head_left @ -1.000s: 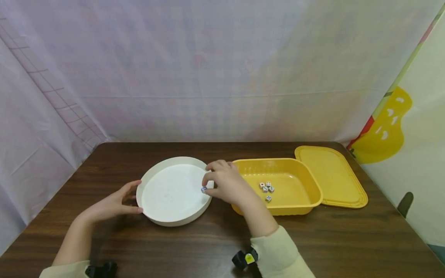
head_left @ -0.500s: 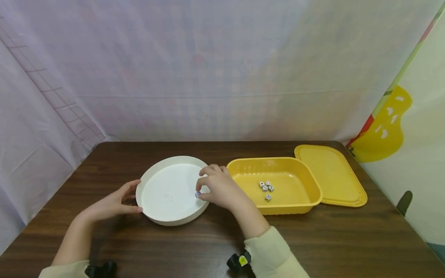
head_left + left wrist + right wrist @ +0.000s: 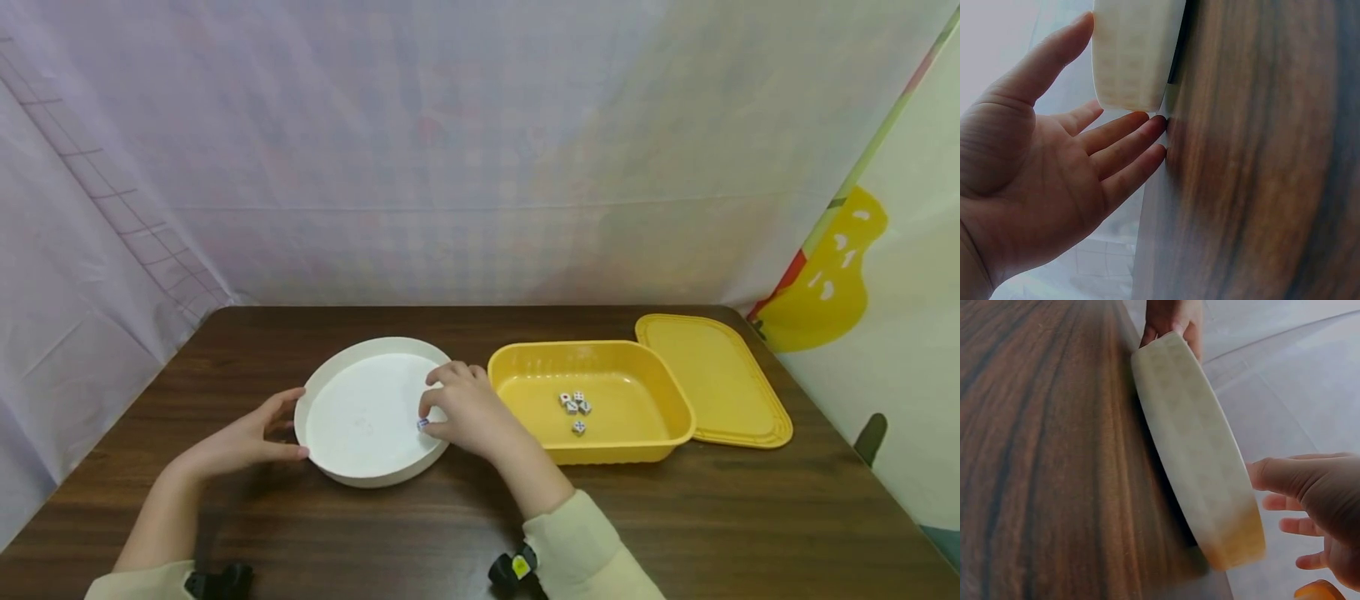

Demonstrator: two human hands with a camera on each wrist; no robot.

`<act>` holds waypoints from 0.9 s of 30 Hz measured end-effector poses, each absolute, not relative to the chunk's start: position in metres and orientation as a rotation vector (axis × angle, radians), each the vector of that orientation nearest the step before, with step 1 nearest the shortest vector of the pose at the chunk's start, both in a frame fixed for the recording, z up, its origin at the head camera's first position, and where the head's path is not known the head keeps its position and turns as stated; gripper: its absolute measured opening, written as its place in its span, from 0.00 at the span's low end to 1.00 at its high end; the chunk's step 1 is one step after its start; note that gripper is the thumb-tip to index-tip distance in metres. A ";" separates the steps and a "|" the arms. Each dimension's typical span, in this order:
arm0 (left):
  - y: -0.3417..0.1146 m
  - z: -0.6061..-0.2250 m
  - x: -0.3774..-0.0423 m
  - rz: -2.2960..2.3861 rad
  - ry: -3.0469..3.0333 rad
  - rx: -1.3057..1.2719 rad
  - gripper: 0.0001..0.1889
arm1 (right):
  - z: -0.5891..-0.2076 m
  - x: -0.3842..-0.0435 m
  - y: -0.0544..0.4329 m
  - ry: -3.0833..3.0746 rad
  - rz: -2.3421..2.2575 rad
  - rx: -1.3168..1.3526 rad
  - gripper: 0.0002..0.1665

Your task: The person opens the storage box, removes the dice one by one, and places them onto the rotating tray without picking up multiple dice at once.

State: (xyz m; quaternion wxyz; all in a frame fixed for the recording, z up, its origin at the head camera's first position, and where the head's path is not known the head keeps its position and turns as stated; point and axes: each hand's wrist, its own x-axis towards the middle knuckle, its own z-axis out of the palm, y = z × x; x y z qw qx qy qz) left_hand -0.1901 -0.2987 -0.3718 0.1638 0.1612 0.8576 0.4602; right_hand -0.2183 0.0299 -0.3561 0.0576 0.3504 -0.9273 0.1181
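Note:
A white round tray (image 3: 367, 417) with a low wall lies on the table. My left hand (image 3: 251, 437) rests at its left side, thumb and fingertips touching the outer wall; the left wrist view shows the fingers (image 3: 1125, 153) spread and fairly straight. Over the tray's right part, my right hand (image 3: 472, 412) pinches a small die (image 3: 423, 424) between thumb and finger, low near the tray floor. Whether the die touches the floor I cannot tell. In the right wrist view the tray wall (image 3: 1191, 437) hides the die. Several white dice (image 3: 573, 407) lie inside a yellow rectangular container (image 3: 652, 408).
Right of the tray stands the yellow container, and a flat yellow lid (image 3: 720, 383) lies behind and beside it. The dark wooden table (image 3: 375, 533) ends at a pale curtain (image 3: 420, 167) along the back.
My right hand has moved left and slightly down over the tray, still pinching the die. The left hand has stayed at the tray's left side.

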 end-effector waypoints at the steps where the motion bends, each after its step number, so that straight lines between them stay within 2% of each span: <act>1: -0.299 -0.372 -0.190 1.311 2.445 0.458 0.49 | -0.357 -0.218 0.029 -2.808 0.353 1.065 0.07; 27: -0.298 -0.373 -0.190 1.315 2.443 0.459 0.49 | -0.350 -0.210 0.036 -2.759 0.338 1.088 0.14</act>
